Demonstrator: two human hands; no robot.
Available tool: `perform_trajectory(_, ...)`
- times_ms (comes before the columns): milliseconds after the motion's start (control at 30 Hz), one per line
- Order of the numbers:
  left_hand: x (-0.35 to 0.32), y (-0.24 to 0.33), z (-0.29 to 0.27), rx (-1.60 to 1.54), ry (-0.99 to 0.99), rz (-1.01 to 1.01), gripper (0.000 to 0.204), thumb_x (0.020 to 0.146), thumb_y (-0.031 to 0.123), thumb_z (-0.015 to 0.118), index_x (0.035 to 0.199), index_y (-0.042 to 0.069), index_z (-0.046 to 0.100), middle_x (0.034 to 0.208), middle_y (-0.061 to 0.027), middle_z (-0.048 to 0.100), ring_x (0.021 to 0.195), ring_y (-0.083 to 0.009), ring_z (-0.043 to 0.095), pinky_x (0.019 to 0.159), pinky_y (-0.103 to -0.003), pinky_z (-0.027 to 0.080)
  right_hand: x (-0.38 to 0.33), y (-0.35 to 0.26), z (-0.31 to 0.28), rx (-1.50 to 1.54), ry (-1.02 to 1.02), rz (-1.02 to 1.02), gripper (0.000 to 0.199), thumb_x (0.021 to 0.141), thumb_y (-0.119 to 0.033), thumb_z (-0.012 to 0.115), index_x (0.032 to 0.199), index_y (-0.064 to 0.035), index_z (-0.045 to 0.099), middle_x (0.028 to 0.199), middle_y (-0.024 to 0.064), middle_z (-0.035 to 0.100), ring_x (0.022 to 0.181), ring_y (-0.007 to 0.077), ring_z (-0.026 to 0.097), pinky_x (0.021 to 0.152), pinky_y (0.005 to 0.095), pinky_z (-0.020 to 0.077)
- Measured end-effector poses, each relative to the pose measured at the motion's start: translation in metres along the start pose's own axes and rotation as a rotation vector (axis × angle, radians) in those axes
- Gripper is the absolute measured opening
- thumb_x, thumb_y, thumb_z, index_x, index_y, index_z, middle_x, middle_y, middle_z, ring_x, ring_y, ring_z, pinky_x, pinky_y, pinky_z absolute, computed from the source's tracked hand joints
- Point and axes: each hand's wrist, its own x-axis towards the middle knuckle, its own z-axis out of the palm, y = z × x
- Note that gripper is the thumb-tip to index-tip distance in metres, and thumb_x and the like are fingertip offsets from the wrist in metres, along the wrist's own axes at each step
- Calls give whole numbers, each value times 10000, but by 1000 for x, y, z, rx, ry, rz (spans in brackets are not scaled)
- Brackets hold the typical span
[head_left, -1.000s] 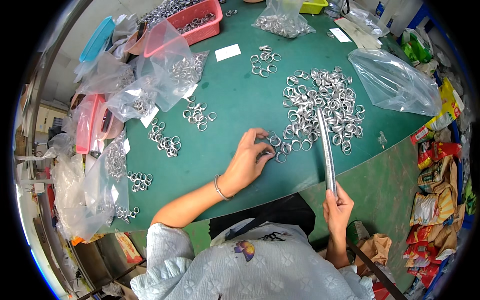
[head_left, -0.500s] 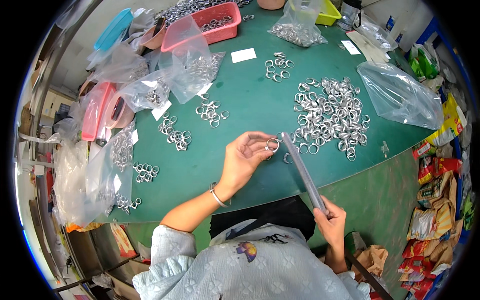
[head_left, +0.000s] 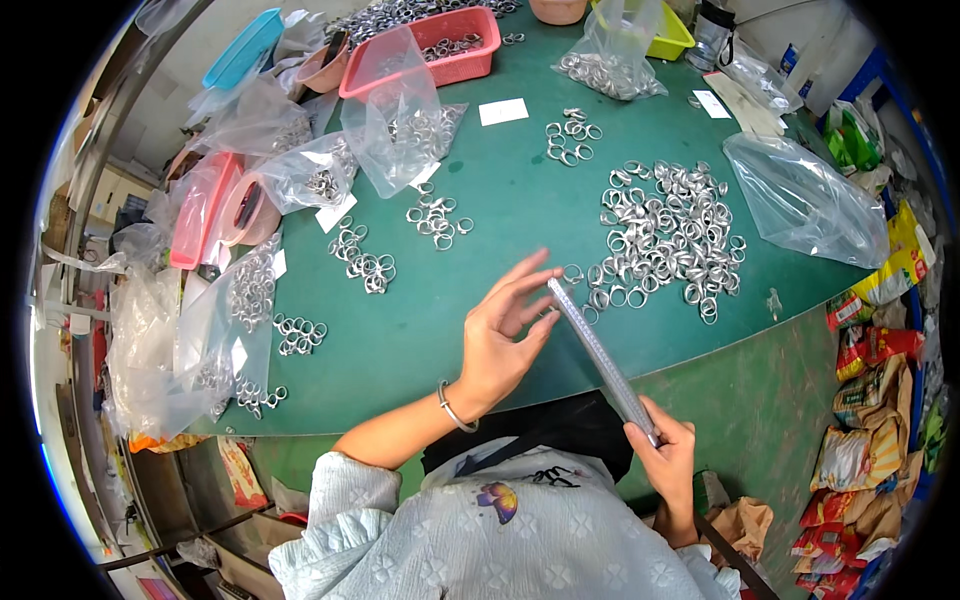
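Observation:
My right hand (head_left: 662,445) is closed around the lower end of a long grey tapered ring mandrel (head_left: 605,362), held at a slant over the table's near edge. Close by its upper tip, my left hand (head_left: 503,340) has its fingers and thumb apart, slightly smeared by motion. No ring can be clearly made out between those fingers. Beyond the tip, to the right, lies a large heap of silver-coloured metal rings (head_left: 668,225), with a few loose rings (head_left: 573,274) at its near left side.
Small groups of rings (head_left: 364,262) lie left on the green table (head_left: 500,215). Clear bags of rings (head_left: 405,130), a pink basket (head_left: 470,68) and white paper slips (head_left: 502,111) stand farther off. A flat clear bag (head_left: 805,200) lies right, above bright packages (head_left: 850,450).
My left hand, which held a ring in its fingertips, has spread its fingers. The mandrel's tip has swung left, close to them. The view has shifted slightly.

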Motion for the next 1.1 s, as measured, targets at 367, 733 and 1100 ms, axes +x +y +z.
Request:
perform_trajectory(367,-12,8,8,-510,-264,-609,381,848,71,565,1190,-52,454,1243,-209,468,1109,-285,516,940,-371,428,0,-2,4,-12,4,-72,335,733,15,651,1055,66,574,720,61,573,617,36,461,561,186,410)
perform_trajectory(733,-19,6,13,-353,-461,-566,274,754,59,672,992,-61,608,1058,-132,575,993,-213,566,885,-322,453,7,-23,4,-89,-44,-143,364,726,3,666,1074,47,567,682,126,591,566,79,511,540,227,436)
perform_trajectory(1100,-19,13,8,-350,-446,-528,373,656,156,780,936,-38,630,923,-72,567,866,-161,559,790,-279,452,6,-25,6,-77,-89,-188,381,725,-40,692,1076,36,564,658,140,585,533,140,560,514,260,442)
